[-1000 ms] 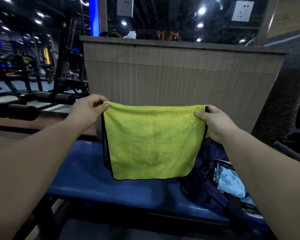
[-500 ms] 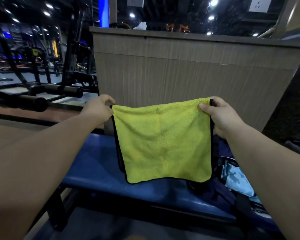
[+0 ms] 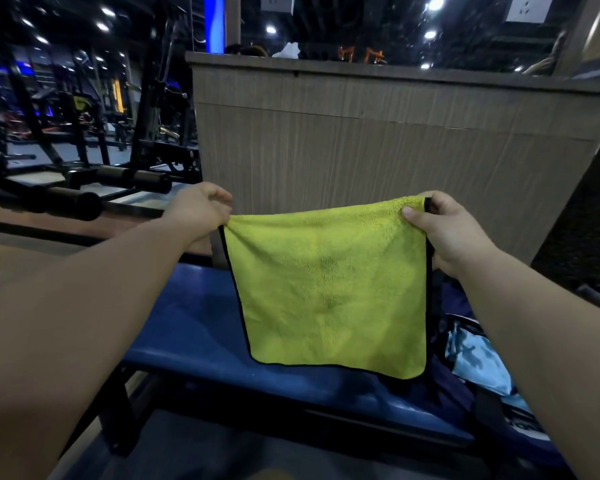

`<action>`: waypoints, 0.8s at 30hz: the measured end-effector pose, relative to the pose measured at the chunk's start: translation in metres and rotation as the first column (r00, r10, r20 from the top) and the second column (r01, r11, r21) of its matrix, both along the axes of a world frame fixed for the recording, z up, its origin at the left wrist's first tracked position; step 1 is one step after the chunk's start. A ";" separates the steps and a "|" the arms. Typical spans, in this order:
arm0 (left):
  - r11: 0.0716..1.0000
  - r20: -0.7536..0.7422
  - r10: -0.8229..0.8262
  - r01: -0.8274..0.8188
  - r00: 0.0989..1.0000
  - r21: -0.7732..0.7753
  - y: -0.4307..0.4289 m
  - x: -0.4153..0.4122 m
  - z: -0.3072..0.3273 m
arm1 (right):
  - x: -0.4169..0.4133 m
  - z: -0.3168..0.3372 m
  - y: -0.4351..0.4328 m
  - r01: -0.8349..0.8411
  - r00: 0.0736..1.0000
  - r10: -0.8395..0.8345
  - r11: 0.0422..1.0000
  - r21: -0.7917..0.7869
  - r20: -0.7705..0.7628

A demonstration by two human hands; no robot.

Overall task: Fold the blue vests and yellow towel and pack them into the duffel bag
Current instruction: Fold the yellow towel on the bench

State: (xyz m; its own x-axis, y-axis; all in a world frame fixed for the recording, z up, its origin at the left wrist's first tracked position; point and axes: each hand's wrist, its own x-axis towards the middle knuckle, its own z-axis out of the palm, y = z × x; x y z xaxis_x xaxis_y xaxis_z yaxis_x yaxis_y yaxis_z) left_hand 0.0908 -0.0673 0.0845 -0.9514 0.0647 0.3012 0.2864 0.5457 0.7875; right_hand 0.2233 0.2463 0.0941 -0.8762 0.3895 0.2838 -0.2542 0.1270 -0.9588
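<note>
Both hands up in front of me, yellow towel (image 3: 329,289) stretched between them. My left hand (image 3: 201,211) pinches the top left corner, fingers (image 3: 219,199) curled tight over the black-edged hem. My right hand (image 3: 444,230) pinches the top right corner, thumb on the near face, the other fingers behind the cloth. The right corner is held a bit higher than the left, so the top edge slopes. The towel hangs flat and square-ish with black trim down both sides and along the bottom; its bottom edge hangs in front of the blue padded bench (image 3: 194,327), and I cannot tell if it touches.

Duffel bag (image 3: 454,393) – dark navy – sits on the bench's right end, just below my right forearm, partly hidden by the towel's lower right corner. Light blue patterned cloth (image 3: 478,362) shows in its opening. A wood-grain partition (image 3: 361,140) stands right behind the bench, close behind the towel. Far left – black gym machines (image 3: 84,133) and a padded roller bar (image 3: 132,178), well apart from my hands. Ceiling lights reflect in the glass above the partition.
</note>
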 end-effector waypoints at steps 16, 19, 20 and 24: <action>0.938 0.145 -0.210 0.241 0.967 -0.251 0.000 0.018 0.020 | 0.009 0.003 0.007 0.033 0.999 -0.033 0.998 0.049 -0.006; 0.952 0.135 -0.207 0.231 0.969 -0.202 -0.002 0.019 0.026 | 0.011 0.004 0.005 -0.028 0.999 0.028 0.999 -0.015 0.016; 0.963 0.136 -0.203 0.223 0.970 -0.150 -0.005 0.018 0.029 | 0.011 0.005 0.005 -0.054 0.998 0.055 0.998 -0.043 0.032; 0.967 0.176 -0.242 0.253 0.954 -0.039 -0.020 0.012 0.044 | 0.005 0.003 0.008 -0.125 0.985 0.135 0.987 -0.097 0.110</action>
